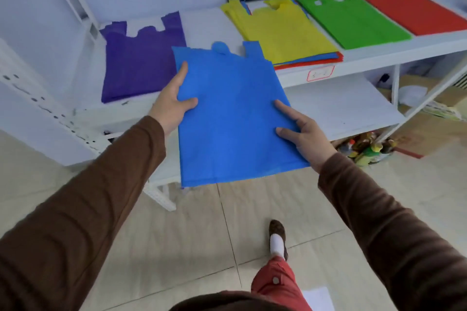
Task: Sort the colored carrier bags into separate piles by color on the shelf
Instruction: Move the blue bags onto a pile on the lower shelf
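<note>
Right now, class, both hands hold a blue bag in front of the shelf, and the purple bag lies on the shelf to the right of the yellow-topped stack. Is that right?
Not quite. The head view shows the purple bag on the shelf to the left of the yellow-topped stack, not the right. The rest stands: the left hand and right hand hold the blue bag.

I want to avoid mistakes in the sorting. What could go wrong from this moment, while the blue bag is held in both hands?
1. The blue fabric carrier bag is gripped only at its side edges by the left hand and right hand, so it may sag or slip.
2. The bare gap on the white shelf is narrow, so the bag may overlap the purple bag or the mixed stack under the yellow bag.
</note>
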Demonstrator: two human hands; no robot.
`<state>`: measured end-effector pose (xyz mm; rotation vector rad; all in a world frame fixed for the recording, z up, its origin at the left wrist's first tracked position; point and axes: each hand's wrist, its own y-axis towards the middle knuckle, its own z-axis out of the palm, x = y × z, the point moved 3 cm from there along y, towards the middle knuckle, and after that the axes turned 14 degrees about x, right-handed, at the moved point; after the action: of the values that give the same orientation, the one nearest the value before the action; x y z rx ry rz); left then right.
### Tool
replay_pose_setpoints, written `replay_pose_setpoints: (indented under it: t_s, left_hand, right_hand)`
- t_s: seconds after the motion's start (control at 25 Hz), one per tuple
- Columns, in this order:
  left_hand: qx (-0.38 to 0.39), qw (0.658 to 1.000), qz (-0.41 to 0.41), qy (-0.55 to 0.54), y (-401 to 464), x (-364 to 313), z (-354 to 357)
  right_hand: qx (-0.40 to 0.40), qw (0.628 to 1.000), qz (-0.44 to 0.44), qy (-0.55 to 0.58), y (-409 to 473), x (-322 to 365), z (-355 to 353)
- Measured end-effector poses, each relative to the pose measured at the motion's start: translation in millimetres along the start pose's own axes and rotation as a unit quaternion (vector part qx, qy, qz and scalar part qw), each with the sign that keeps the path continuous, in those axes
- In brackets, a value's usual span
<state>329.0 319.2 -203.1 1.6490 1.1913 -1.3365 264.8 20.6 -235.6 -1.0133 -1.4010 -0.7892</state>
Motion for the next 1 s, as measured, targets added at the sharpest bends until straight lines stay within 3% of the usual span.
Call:
replay_pose_setpoints:
  t_s: [0.24, 0.48, 0.68, 0.8, 1.0]
  left_hand:
    - [0.000, 0.995, -0.099, -0.012, -109.8, 110.5, 23.0]
    - [-0.005, 0.975, -0.211, -0.073, -109.7, 194.4, 30.2]
    - [-0.006, 0.968, -0.233, -0.092, -36.8, 238.1, -10.2]
    - [-0.017, 0.978, -0.204, -0.052, 26.4, 257.5, -56.4]
    - [-0.057, 0.971, -0.232, -0.027, 135.6, 302.3, -152.0]
  right_hand:
    - [0.038, 0.990, 0.137, -0.020, -62.8, -85.3, 75.5]
    - [0.052, 0.976, 0.210, -0.014, -29.5, -132.3, 91.4]
    - [0.060, 0.978, 0.193, -0.056, 67.3, -161.2, 82.8]
    - [0.044, 0.983, 0.165, -0.068, 138.7, -169.2, 79.4]
    - [0.009, 0.997, 0.048, -0.056, 250.6, -168.1, 76.4]
